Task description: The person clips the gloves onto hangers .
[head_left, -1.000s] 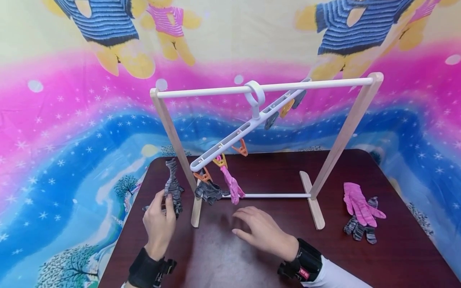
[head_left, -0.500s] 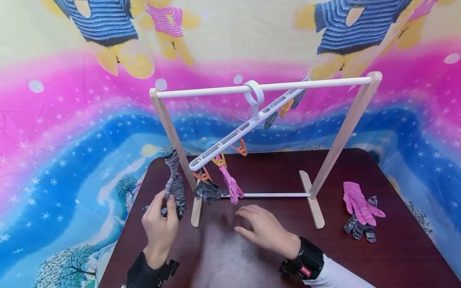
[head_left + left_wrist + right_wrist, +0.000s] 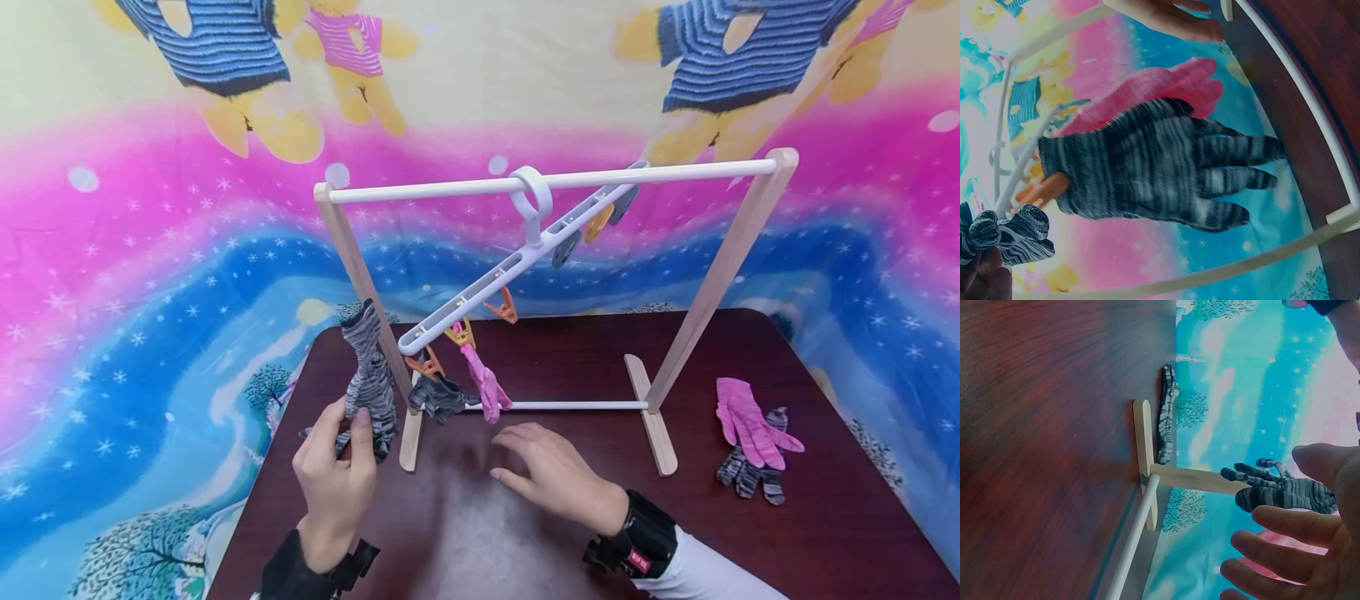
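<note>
At the left my left hand (image 3: 333,479) pinches a grey-and-black striped knit glove (image 3: 372,392) between thumb and fingers. In the left wrist view the held glove (image 3: 1022,232) sits bunched above the fingertips. My right hand (image 3: 558,479) hovers, fingers spread and loosely bent, holding nothing, below the hanging gloves. A striped glove (image 3: 1147,169) hangs by its cuff from an orange clip (image 3: 425,364). Beside it a pink glove (image 3: 486,383) hangs from a yellow clip (image 3: 461,333). Both clips belong to a white clip hanger (image 3: 517,260).
The hanger hooks over the white top bar (image 3: 420,191) of a wooden stand (image 3: 690,287). Several other clips on it hold nothing. At the right, a pink glove (image 3: 750,421) lies over a striped one (image 3: 771,485). Another striped glove (image 3: 1166,419) lies on the table behind the stand's foot.
The striped glove in my left hand has risen slightly and shifted right, its upper end spreading wider. My right hand has drifted a little to the right. The hanging gloves look the same.
</note>
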`<state>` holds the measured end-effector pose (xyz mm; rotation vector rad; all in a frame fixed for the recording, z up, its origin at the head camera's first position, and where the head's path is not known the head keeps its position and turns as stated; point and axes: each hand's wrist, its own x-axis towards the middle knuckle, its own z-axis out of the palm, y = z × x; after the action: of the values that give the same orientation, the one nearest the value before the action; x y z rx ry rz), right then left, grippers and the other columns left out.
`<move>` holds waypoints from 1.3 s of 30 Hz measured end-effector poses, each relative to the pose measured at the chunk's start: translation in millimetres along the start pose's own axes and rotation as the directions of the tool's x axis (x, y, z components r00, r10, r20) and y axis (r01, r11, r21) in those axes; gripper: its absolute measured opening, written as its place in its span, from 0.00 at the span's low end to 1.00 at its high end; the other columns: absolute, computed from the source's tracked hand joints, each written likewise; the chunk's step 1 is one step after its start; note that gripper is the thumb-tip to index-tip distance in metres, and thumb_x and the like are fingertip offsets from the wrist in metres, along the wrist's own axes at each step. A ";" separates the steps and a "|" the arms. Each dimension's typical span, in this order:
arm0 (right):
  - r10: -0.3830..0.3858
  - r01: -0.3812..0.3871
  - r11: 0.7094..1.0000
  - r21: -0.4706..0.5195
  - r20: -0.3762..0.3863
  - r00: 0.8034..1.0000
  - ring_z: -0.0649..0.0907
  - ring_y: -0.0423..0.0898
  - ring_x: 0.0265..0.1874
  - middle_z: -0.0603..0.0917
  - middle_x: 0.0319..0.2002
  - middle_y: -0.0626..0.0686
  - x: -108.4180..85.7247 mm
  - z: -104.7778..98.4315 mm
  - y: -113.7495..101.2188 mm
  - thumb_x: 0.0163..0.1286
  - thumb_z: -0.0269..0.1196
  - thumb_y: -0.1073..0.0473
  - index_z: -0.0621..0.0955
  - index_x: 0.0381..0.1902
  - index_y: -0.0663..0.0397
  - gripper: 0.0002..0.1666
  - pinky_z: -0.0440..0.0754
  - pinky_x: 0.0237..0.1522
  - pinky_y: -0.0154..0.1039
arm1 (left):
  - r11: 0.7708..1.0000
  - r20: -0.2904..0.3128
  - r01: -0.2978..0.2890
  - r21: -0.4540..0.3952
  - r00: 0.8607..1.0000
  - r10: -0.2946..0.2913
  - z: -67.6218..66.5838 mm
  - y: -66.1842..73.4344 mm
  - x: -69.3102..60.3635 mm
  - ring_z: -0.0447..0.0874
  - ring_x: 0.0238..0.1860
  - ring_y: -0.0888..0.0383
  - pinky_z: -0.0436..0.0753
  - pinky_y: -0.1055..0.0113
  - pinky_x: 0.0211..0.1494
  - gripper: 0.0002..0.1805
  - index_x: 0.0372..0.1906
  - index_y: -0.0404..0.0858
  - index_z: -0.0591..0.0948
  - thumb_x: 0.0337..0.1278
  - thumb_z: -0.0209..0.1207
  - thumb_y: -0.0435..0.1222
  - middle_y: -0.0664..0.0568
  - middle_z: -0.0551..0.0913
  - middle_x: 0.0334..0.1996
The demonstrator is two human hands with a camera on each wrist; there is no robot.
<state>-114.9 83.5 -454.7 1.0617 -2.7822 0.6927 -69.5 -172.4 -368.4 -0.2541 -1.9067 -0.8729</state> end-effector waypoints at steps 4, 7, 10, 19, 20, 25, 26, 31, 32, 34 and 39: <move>0.008 -0.009 1.000 0.009 0.001 1.000 0.84 0.49 0.57 0.87 0.54 0.51 -0.3 -1.3 1.9 0.68 0.67 0.44 0.83 0.56 0.51 0.25 0.81 0.59 0.47 | 0.999 -0.016 -0.015 -0.028 1.000 0.014 1.8 5.1 2.2 0.73 0.28 0.69 0.73 0.76 0.30 0.15 0.43 0.25 0.83 0.74 0.55 0.36 0.41 0.83 0.27; 0.009 -0.009 1.000 0.012 -0.002 1.000 0.84 0.49 0.57 0.87 0.54 0.51 -0.5 -1.4 3.3 0.68 0.67 0.44 0.83 0.56 0.52 0.25 0.81 0.59 0.48 | 0.998 -0.032 -0.033 -0.060 0.999 0.032 4.4 8.5 4.0 0.78 0.31 0.69 0.76 0.80 0.36 0.17 0.43 0.25 0.84 0.74 0.56 0.38 0.40 0.85 0.29; 0.011 -0.011 1.000 0.011 -0.008 1.000 0.84 0.48 0.57 0.87 0.53 0.51 -0.8 -1.3 5.2 0.68 0.67 0.44 0.84 0.56 0.51 0.24 0.81 0.59 0.47 | 0.993 -0.042 -0.065 -0.095 0.997 0.061 8.0 12.1 4.8 0.81 0.36 0.66 0.77 0.82 0.45 0.19 0.42 0.24 0.84 0.74 0.55 0.40 0.38 0.85 0.30; 0.026 -0.025 0.999 0.023 -0.021 0.999 0.84 0.49 0.57 0.87 0.55 0.51 -1.5 -5.4 10.4 0.68 0.67 0.44 0.83 0.57 0.51 0.25 0.82 0.57 0.48 | 0.976 0.004 -0.129 -0.176 0.991 0.132 16.6 24.8 7.0 0.78 0.29 0.58 0.76 0.71 0.37 0.19 0.37 0.25 0.82 0.75 0.54 0.39 0.42 0.83 0.28; 0.029 -0.028 0.999 0.025 -0.019 0.999 0.84 0.49 0.57 0.86 0.55 0.51 -1.7 -5.9 10.7 0.68 0.67 0.44 0.83 0.57 0.51 0.25 0.82 0.57 0.48 | 0.976 0.012 -0.131 -0.177 0.991 0.135 16.9 25.7 7.1 0.78 0.29 0.58 0.76 0.70 0.37 0.19 0.37 0.25 0.82 0.76 0.53 0.39 0.43 0.82 0.28; 0.045 -0.044 0.999 0.020 -0.021 0.999 0.83 0.48 0.58 0.87 0.55 0.50 -2.4 -9.4 12.0 0.68 0.67 0.43 0.83 0.57 0.49 0.24 0.82 0.58 0.48 | 0.973 0.050 -0.132 -0.190 0.988 0.144 19.3 28.4 7.5 0.77 0.28 0.59 0.76 0.69 0.35 0.17 0.38 0.26 0.82 0.76 0.53 0.38 0.46 0.81 0.27; 0.047 -0.046 0.999 0.017 -0.023 0.999 0.83 0.48 0.58 0.87 0.55 0.50 -2.4 -10.0 12.2 0.68 0.67 0.43 0.84 0.57 0.49 0.25 0.82 0.58 0.48 | 0.972 0.054 -0.134 -0.192 0.988 0.147 19.7 28.8 7.7 0.76 0.27 0.59 0.75 0.70 0.35 0.17 0.38 0.27 0.82 0.76 0.53 0.38 0.46 0.80 0.26; 0.049 -0.048 0.999 0.012 -0.028 0.998 0.83 0.48 0.57 0.87 0.55 0.50 -2.2 -12.2 12.9 0.68 0.67 0.43 0.84 0.57 0.50 0.25 0.82 0.57 0.48 | 0.961 0.049 -0.164 -0.222 0.983 0.179 22.8 31.1 10.0 0.76 0.27 0.59 0.75 0.68 0.33 0.17 0.37 0.26 0.82 0.76 0.53 0.37 0.46 0.81 0.26; 0.048 -0.048 0.999 0.013 -0.030 0.998 0.83 0.48 0.57 0.87 0.54 0.50 -2.1 -12.4 13.1 0.67 0.67 0.44 0.84 0.57 0.50 0.25 0.82 0.57 0.48 | 0.958 0.048 -0.169 -0.230 0.982 0.185 23.5 31.7 10.6 0.76 0.27 0.59 0.76 0.68 0.33 0.16 0.37 0.26 0.82 0.76 0.53 0.37 0.45 0.81 0.26; 0.047 -0.046 0.999 0.012 -0.032 0.998 0.84 0.48 0.56 0.87 0.54 0.50 -2.2 -12.8 13.5 0.67 0.68 0.44 0.84 0.57 0.51 0.25 0.83 0.56 0.48 | 0.955 0.055 -0.174 -0.242 0.980 0.192 25.0 33.0 11.6 0.78 0.28 0.58 0.76 0.67 0.34 0.16 0.37 0.27 0.82 0.75 0.53 0.37 0.45 0.82 0.27; 0.050 -0.050 0.999 0.008 -0.039 0.998 0.84 0.48 0.56 0.87 0.54 0.51 -2.7 -14.4 16.0 0.68 0.67 0.44 0.84 0.56 0.51 0.25 0.82 0.56 0.48 | 0.952 0.093 -0.168 -0.254 0.976 0.197 28.9 36.1 12.6 0.75 0.26 0.60 0.74 0.69 0.32 0.15 0.38 0.28 0.82 0.76 0.52 0.37 0.47 0.81 0.27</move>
<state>-124.4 102.0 -448.5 0.9716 -2.7843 0.7207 -77.2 -129.5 -348.4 -0.6345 -1.8458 -0.9852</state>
